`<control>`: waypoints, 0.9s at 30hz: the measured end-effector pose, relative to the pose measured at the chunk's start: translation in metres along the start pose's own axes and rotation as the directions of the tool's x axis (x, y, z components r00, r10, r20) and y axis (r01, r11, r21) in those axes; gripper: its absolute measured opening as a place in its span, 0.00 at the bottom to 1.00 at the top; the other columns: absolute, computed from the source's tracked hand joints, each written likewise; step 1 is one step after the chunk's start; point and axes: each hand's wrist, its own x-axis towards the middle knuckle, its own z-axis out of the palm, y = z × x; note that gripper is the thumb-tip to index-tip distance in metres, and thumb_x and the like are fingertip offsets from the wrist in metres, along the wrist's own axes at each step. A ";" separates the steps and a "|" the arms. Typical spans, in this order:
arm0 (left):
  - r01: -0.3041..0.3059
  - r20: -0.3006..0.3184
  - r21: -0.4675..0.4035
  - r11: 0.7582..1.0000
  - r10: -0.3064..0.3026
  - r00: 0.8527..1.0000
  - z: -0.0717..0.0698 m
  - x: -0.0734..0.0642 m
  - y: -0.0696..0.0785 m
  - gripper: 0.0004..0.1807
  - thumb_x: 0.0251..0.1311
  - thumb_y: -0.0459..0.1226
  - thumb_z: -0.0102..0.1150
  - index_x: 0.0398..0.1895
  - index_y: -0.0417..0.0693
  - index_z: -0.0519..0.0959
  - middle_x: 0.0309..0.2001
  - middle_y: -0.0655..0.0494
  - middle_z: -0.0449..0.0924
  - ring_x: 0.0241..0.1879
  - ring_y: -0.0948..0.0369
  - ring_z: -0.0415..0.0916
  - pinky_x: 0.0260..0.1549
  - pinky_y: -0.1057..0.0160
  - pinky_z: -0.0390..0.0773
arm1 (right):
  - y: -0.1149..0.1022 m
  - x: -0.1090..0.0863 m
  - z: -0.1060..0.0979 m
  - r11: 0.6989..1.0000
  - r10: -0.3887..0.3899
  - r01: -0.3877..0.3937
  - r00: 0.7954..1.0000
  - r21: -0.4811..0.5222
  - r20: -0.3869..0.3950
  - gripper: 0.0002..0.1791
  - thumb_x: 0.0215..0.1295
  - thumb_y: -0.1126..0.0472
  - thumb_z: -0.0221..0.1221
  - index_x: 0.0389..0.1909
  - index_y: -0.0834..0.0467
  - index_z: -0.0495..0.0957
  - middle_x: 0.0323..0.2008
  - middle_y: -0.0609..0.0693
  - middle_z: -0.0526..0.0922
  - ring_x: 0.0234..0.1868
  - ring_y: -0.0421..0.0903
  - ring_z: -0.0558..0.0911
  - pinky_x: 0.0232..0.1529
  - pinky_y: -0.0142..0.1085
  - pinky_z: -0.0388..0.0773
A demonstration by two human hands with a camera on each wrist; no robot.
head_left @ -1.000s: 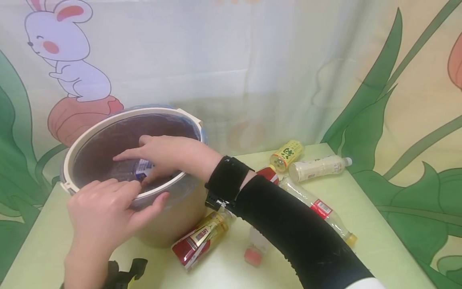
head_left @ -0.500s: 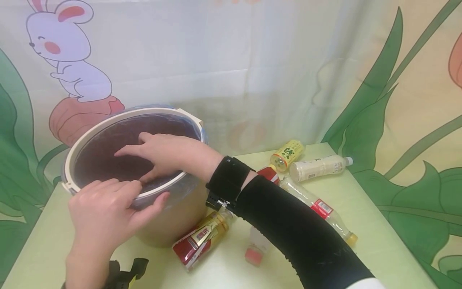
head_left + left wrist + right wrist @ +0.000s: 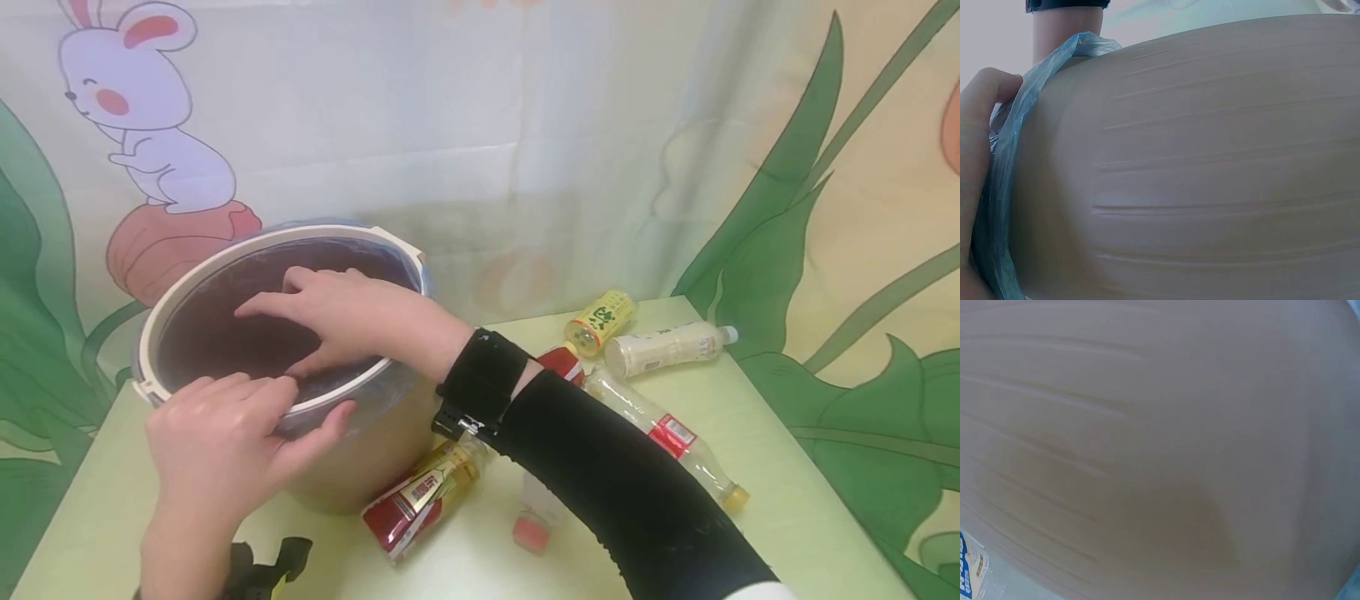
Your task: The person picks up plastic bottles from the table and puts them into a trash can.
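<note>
A beige trash bin [image 3: 352, 467] lined with a bluish plastic bag [image 3: 1000, 200] stands on the table. My left hand [image 3: 225, 442] grips its near rim, fingers over the edge and thumb outside. Reaching across that rim, my right hand [image 3: 341, 317] hovers in the bin's mouth with fingers spread and nothing held. The bin's inside looks dark, and its bottom is hidden. Both wrist views are mostly filled by the bin's ribbed outer wall [image 3: 1179, 456].
A red-and-gold bottle [image 3: 423, 500] lies against the bin. Right of it lie a pink-capped bottle [image 3: 531, 533], a clear red-labelled bottle [image 3: 671, 437], a yellow-labelled bottle [image 3: 602, 318], a cream bottle [image 3: 667, 350] and a red one [image 3: 562, 364]. A printed curtain [image 3: 450, 150] hangs behind.
One second ago a blue-and-white-labelled bottle showed under my right hand; it has dropped out of sight into the bin. Both hands have stayed nearly still.
</note>
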 end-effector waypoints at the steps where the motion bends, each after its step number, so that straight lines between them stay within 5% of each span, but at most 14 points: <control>1: -0.001 -0.003 0.002 1.000 0.001 1.000 0.001 0.000 0.000 0.33 0.56 0.60 0.50 0.05 0.51 0.52 0.05 0.60 0.47 0.07 0.58 0.43 0.08 0.61 0.42 | 0.000 -0.001 -0.001 1.000 -0.010 0.010 1.000 0.004 -0.026 0.44 0.59 0.34 0.62 0.76 0.33 0.57 0.57 0.45 0.71 0.55 0.40 0.73 0.54 0.38 0.73; 5: -0.012 -0.006 -0.001 1.000 0.012 1.000 0.004 0.001 0.003 0.34 0.57 0.60 0.50 0.06 0.51 0.52 0.06 0.60 0.47 0.07 0.59 0.42 0.08 0.61 0.42 | 0.004 -0.011 -0.004 0.997 -0.072 0.077 0.982 0.025 -0.174 0.37 0.64 0.40 0.61 0.73 0.41 0.65 0.55 0.44 0.73 0.51 0.39 0.75 0.53 0.34 0.72; 12: -0.016 0.022 -0.018 1.000 0.017 1.000 0.005 0.004 0.005 0.34 0.58 0.62 0.47 0.05 0.51 0.52 0.05 0.60 0.48 0.07 0.58 0.44 0.07 0.61 0.44 | 0.009 -0.034 -0.011 0.988 -0.150 0.151 0.895 -0.032 -0.421 0.29 0.66 0.45 0.59 0.67 0.46 0.73 0.54 0.45 0.75 0.45 0.37 0.75 0.49 0.29 0.70; 19: -0.022 0.035 -0.028 0.999 0.023 0.999 0.004 0.004 0.003 0.34 0.57 0.61 0.47 0.05 0.52 0.52 0.05 0.61 0.48 0.07 0.60 0.42 0.08 0.62 0.42 | 0.026 -0.091 -0.031 0.996 0.001 0.045 0.869 0.082 -0.495 0.32 0.64 0.46 0.62 0.68 0.49 0.72 0.59 0.48 0.74 0.56 0.38 0.73 0.56 0.30 0.70; 24: -0.010 0.030 -0.033 0.999 0.011 1.000 0.004 0.001 -0.002 0.34 0.55 0.62 0.50 0.06 0.53 0.51 0.07 0.62 0.47 0.08 0.60 0.42 0.09 0.61 0.41 | 0.042 -0.141 -0.031 0.983 0.050 0.066 0.799 0.169 -0.600 0.31 0.61 0.51 0.66 0.65 0.56 0.74 0.58 0.52 0.75 0.58 0.43 0.72 0.55 0.40 0.76; 27: 0.004 0.012 -0.027 1.000 -0.004 1.000 0.004 -0.003 -0.004 0.34 0.53 0.62 0.52 0.06 0.53 0.51 0.07 0.62 0.46 0.08 0.60 0.41 0.10 0.61 0.40 | 0.048 -0.170 -0.024 0.982 0.089 0.031 0.788 0.184 -0.609 0.32 0.59 0.52 0.68 0.64 0.57 0.74 0.57 0.51 0.76 0.58 0.44 0.72 0.53 0.44 0.77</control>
